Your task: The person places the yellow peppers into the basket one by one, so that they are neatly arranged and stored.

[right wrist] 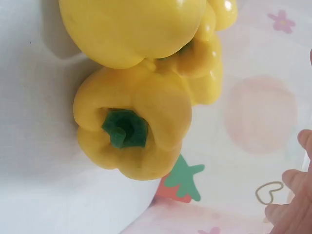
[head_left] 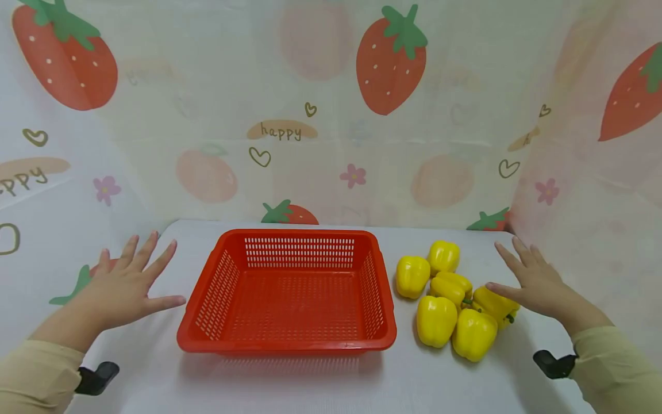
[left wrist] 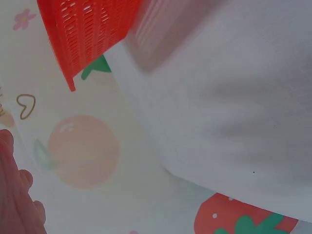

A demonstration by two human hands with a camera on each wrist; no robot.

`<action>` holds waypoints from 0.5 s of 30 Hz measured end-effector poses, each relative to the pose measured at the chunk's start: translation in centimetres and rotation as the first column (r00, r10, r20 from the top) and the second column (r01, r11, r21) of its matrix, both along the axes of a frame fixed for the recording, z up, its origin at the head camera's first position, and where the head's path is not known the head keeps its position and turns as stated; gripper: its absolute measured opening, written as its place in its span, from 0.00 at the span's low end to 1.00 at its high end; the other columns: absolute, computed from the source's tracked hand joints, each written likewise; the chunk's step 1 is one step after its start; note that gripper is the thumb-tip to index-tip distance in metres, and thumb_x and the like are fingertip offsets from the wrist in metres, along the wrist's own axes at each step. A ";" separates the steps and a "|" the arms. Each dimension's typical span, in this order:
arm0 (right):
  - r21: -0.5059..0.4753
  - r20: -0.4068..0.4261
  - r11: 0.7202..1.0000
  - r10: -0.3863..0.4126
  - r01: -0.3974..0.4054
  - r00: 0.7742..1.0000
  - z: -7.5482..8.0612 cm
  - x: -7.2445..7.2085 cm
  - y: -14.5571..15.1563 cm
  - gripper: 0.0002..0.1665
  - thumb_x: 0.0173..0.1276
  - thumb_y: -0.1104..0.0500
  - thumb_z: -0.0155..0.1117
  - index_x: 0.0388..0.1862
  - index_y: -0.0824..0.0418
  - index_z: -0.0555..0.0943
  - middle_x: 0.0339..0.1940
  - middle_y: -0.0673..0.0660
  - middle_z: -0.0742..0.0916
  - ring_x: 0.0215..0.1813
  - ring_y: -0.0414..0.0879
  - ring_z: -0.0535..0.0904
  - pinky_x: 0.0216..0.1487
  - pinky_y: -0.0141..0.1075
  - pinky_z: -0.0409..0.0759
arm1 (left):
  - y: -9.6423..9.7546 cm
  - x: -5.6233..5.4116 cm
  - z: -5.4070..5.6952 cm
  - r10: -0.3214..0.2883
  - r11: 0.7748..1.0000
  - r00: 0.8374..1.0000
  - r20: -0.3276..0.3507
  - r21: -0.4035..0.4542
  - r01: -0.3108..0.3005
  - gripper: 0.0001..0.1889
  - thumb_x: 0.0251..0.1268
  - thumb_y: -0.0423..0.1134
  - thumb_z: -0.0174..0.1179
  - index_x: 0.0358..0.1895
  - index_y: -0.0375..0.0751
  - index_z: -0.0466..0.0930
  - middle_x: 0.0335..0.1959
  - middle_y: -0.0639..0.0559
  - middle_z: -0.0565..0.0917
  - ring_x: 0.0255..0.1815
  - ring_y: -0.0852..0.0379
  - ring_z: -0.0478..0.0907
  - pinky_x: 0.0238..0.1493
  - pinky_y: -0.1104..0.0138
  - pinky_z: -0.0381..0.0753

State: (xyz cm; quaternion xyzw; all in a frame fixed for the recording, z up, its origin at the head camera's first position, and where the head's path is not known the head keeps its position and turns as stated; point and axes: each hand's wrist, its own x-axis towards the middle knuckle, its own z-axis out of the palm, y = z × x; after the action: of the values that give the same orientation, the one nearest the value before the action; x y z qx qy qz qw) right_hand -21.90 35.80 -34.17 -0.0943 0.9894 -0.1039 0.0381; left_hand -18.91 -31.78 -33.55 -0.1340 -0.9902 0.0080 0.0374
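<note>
left fingers (head_left: 147, 250): straight, spread | right fingers (head_left: 509, 259): straight, spread | arms (head_left: 36, 374): extended forward, well apart

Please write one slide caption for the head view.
Left hand near the red basket, right hand near six yellow peppers, neither holding anything.

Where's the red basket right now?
In the head view, the red plastic basket sits left of centre on the white table, between the left hand and the yellow bell peppers.

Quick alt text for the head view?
Six yellow bell peppers lie right of a red perforated basket on a white table, before a strawberry-print backdrop. Human left grip and right grip, fingers spread, flank them.
</note>
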 end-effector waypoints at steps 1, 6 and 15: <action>-0.011 0.001 1.000 0.003 -0.003 1.000 -0.1 -0.1 0.1 0.57 0.59 0.32 0.54 0.74 0.52 0.36 0.71 0.71 0.39 0.66 0.76 0.31 0.55 0.73 0.37 | 0.0 0.0 0.0 -0.001 1.000 1.000 0.001 -0.002 0.001 0.54 0.49 0.76 0.46 0.73 0.52 0.32 0.72 0.37 0.29 0.68 0.31 0.21 0.54 0.34 0.15; -0.101 0.016 0.995 0.018 -0.016 1.000 -0.6 -0.2 0.7 0.57 0.59 0.36 0.58 0.74 0.52 0.38 0.71 0.70 0.38 0.67 0.74 0.33 0.56 0.73 0.40 | 0.2 -0.1 -0.3 -0.019 1.000 1.000 0.006 0.001 0.019 0.54 0.49 0.76 0.46 0.73 0.52 0.31 0.72 0.38 0.30 0.68 0.29 0.23 0.55 0.34 0.17; -0.192 0.070 0.981 0.030 -0.016 0.997 -1.7 -0.1 1.8 0.58 0.58 0.38 0.62 0.74 0.55 0.39 0.70 0.74 0.45 0.67 0.74 0.42 0.55 0.73 0.44 | 0.8 -0.1 -0.9 -0.041 0.999 0.999 0.023 0.002 0.041 0.56 0.46 0.78 0.45 0.73 0.53 0.32 0.72 0.36 0.34 0.68 0.29 0.27 0.56 0.33 0.20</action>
State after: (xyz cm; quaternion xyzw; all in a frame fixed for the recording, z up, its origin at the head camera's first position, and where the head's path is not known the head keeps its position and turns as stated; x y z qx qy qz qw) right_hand -22.02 37.56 -35.85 -0.1052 0.9716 -0.2015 0.0658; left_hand -19.04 -30.98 -34.50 -0.1545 -0.9876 0.0047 0.0261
